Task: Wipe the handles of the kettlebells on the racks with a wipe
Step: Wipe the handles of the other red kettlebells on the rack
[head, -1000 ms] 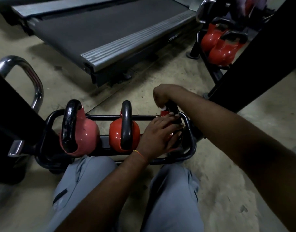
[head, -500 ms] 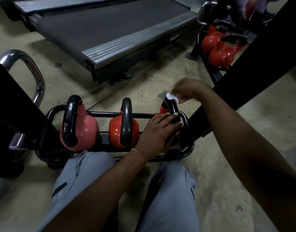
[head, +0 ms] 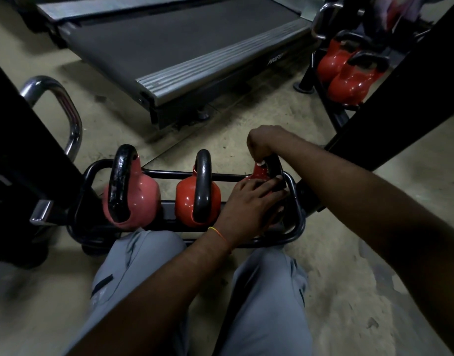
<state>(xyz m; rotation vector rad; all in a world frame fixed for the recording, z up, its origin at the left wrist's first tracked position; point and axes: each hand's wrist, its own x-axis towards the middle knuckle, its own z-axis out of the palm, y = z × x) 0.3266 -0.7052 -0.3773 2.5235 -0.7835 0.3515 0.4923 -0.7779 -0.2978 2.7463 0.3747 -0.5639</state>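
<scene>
Here, rightmost handle upright, arch running up-frame, right grip curled over it, left grip spread flat below, rack, concrete floor, treadmill upper left.

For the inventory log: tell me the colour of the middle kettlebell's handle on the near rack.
The handle is black, seen best in the head view.

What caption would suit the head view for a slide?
Right hand grips the handle of the rightmost kettlebell on the rack; left hand rests on it.

Left hand flat, right hand curled.
</scene>
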